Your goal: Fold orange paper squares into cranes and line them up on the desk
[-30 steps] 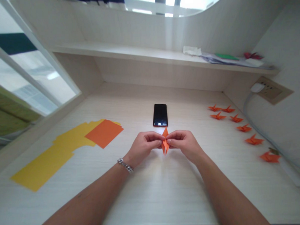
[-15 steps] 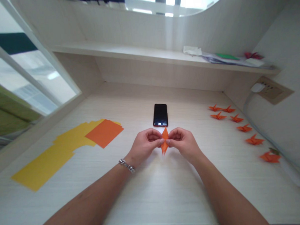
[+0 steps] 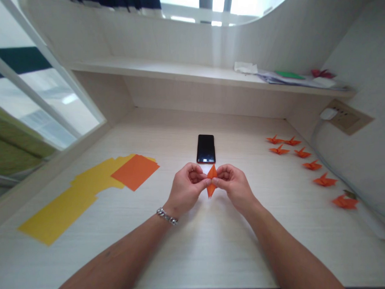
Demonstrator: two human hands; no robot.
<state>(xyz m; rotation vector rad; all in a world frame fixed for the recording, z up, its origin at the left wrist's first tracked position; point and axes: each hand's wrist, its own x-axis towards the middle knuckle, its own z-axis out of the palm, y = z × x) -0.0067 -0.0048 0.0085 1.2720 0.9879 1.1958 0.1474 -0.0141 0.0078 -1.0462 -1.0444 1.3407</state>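
A folded piece of orange paper [image 3: 212,181], a narrow diamond with a split lower tip, stands between my hands above the desk. On its right side my right hand [image 3: 233,182] pinches it between thumb and fingers. The thumb of my left hand [image 3: 186,184] presses on the left edge, while that hand's index finger is curled a little apart from the paper. A silver chain bracelet [image 3: 166,216] is around my left wrist. Just beyond the paper lies a black phone [image 3: 205,148].
Yellow paper sheets [image 3: 59,214] spread over the left of the desk, with an orange sheet [image 3: 136,172] on top. Several orange paper cranes [image 3: 325,180] line the right side, beside a cable [image 3: 338,173]. A shelf [image 3: 177,73] with papers runs across the back.
My left index finger has shifted up and away from the folded paper, leaving the thumb on its edge. The paper tilts slightly more to the right. The camera view has shifted a little.
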